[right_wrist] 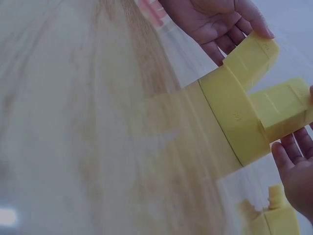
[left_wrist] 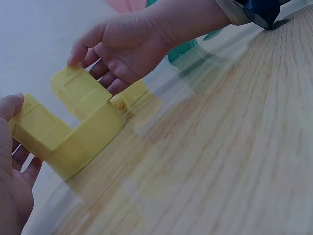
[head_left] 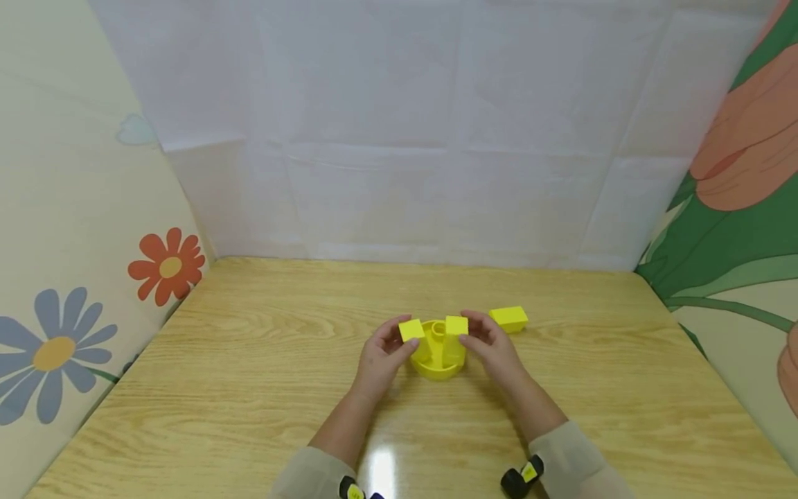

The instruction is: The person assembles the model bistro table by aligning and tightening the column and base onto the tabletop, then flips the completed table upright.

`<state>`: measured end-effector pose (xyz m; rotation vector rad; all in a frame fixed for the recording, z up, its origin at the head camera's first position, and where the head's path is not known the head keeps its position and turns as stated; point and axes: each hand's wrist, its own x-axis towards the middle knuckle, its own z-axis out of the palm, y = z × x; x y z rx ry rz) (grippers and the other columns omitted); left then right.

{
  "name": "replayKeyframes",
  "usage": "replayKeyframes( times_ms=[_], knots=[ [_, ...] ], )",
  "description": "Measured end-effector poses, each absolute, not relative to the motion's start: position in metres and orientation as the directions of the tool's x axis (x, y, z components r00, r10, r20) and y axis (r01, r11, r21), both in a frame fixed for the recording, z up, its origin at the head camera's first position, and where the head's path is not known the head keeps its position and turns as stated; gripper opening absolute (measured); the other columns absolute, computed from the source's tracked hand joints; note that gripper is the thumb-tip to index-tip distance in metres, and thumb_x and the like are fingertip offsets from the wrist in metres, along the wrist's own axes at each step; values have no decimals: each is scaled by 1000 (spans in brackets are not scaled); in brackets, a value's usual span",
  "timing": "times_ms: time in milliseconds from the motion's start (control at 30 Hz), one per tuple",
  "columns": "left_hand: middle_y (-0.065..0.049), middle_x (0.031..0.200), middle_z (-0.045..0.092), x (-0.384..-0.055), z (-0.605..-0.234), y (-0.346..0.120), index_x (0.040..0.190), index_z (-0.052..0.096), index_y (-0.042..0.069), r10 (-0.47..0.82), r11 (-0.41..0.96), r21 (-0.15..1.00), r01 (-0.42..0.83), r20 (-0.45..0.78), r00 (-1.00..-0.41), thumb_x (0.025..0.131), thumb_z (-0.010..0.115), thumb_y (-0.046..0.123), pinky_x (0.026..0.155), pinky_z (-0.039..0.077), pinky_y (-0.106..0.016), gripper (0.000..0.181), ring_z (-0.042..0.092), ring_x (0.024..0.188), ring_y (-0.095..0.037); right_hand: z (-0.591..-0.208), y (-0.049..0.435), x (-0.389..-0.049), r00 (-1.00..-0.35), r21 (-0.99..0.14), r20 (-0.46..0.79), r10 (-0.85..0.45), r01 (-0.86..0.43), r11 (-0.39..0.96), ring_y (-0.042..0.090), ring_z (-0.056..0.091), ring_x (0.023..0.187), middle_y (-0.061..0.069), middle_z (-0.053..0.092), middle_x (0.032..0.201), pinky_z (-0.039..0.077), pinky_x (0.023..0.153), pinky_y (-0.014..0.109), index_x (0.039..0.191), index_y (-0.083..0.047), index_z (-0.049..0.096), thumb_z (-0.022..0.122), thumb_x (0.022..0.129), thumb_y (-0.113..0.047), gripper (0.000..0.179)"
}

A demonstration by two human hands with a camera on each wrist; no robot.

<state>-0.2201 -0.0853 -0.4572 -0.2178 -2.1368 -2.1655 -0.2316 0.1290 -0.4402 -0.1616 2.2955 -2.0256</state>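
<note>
Round base (head_left: 438, 372) on table (head_left: 280, 374), lower centre of frame. Left hand (head_left: 379, 359) pinches left block (head_left: 412, 329); right hand (head_left: 497, 348) pinches right block (head_left: 456, 327); both blocks stand up from base. Uneven push could tip base or jam block. Third block (head_left: 509, 319) near right hand, unheld.

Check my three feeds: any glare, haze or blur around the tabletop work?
Head: bright enough, with a white glare patch on the tabletop near the bottom edge; left wrist: dimmer and hazy; right wrist: also dim, the wood grain soft, a pale yellow reflection beside the round yellow base, and a glare spot at lower left.
</note>
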Motion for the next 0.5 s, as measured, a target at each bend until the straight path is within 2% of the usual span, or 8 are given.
replayKeyframes(
  times_ms=[200, 500],
  knots=[
    [-15, 123, 63, -221, -459, -86, 133, 54, -2, 43, -14, 977, 212, 212, -976, 90, 71, 19, 89, 51, -16, 51, 59, 104, -9, -439, 131, -228, -993, -989, 17, -115, -33, 143, 14, 49, 103, 8, 54, 116, 47, 85, 18, 138, -6, 51, 63, 92, -6, 47],
    [-19, 127, 61, -222, -457, -84, 134, 55, 0, 26, -35, 992, 124, 125, -992, 90, 67, 4, 90, 49, -15, 46, 58, 105, -11, -440, 134, -227, -984, -987, 46, -174, -71, 144, 13, 49, 92, 1, 54, 104, 48, 74, 18, 144, -5, 45, 62, 92, -4, 55]
  ],
)
